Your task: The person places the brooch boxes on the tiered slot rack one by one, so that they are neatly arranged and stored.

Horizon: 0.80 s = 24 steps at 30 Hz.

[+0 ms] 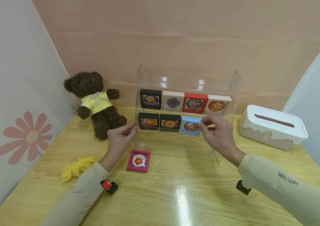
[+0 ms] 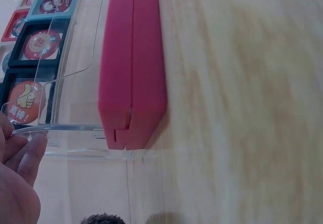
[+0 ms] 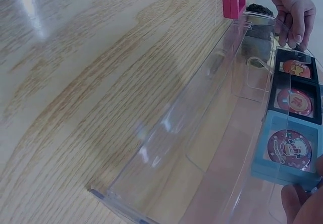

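A clear acrylic display stand holds small square badge frames in two rows. My right hand pinches the right edge of the light blue badge frame, which sits at the right end of the lower row. In the right wrist view, a round badge shows inside this blue frame. My left hand grips the stand's left side edge between thumb and fingers. Beside the blue frame stand two black badge frames. A pink badge frame with a flower badge rests on the table by the stand's left foot.
The upper row has a black frame, a red frame and two white ones. A brown teddy bear in yellow sits at the back left, with yellow yarn nearer me. At the right stands a white tissue box.
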Each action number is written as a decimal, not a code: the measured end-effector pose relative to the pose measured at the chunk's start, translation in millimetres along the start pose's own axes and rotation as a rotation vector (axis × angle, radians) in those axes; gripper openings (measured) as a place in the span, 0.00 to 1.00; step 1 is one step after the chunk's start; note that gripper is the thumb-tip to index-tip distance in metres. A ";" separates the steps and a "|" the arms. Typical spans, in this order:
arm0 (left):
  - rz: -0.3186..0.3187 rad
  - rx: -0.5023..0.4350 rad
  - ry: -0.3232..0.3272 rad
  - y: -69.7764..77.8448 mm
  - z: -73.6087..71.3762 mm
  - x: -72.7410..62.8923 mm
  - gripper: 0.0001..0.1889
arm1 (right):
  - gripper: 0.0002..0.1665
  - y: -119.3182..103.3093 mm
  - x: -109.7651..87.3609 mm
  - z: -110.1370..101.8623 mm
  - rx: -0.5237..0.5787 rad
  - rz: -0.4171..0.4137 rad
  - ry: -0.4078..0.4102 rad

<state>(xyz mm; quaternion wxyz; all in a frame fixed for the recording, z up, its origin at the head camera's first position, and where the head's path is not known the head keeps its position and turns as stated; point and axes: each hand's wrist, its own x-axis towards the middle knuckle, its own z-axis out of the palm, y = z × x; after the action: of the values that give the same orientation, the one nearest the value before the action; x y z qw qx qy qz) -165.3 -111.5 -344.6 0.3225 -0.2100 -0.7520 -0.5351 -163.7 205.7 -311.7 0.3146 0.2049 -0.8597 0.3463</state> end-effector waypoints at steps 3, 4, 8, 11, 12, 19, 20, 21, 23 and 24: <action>-0.012 -0.006 -0.005 0.1 0.1 -0.3 0.10 | 0.03 0.6 -1.0 -0.7 -0.016 -0.005 0.002; -0.018 -0.008 -0.006 0.0 0.2 -0.5 0.10 | 0.04 0.8 -1.3 -1.0 -0.018 -0.007 0.004; -0.034 -0.013 -0.011 -0.7 0.6 -0.9 0.10 | 0.06 -0.5 -1.6 -2.1 -0.041 -0.033 0.031; -0.027 -0.013 -0.011 -1.2 0.8 -0.8 0.10 | 0.08 -4.5 -1.5 -1.9 -0.068 -0.066 0.073; -0.023 -0.012 -0.009 -1.3 0.8 -0.8 0.10 | 0.08 -6.7 -1.6 -1.3 -0.071 -0.078 0.087; 0.000 0.012 -0.004 -0.5 0.3 0.0 0.10 | 0.05 -33.4 -11.6 11.1 0.021 -0.160 0.096; 0.001 0.013 -0.005 -0.4 0.3 0.0 0.10 | 0.05 -38.1 -14.1 13.7 0.040 -0.165 0.081; 0.002 0.014 -0.005 -0.4 0.2 0.0 0.10 | 0.05 -42.3 -16.9 16.6 0.060 -0.171 0.066; 0.005 0.016 -0.005 -0.6 0.2 0.0 0.10 | 0.05 -50.5 -21.8 22.4 0.102 -0.183 0.036; 0.005 0.016 -0.005 -0.8 0.1 -0.1 0.10 | 0.06 -53.9 -24.1 25.5 0.118 -0.188 0.024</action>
<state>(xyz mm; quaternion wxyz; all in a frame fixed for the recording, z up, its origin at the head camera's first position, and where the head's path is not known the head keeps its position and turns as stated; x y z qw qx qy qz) -165.9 -111.7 -345.2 0.3238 -0.2105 -0.7565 -0.5278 -125.8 154.0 -317.3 0.3433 0.2985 -0.8110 0.3679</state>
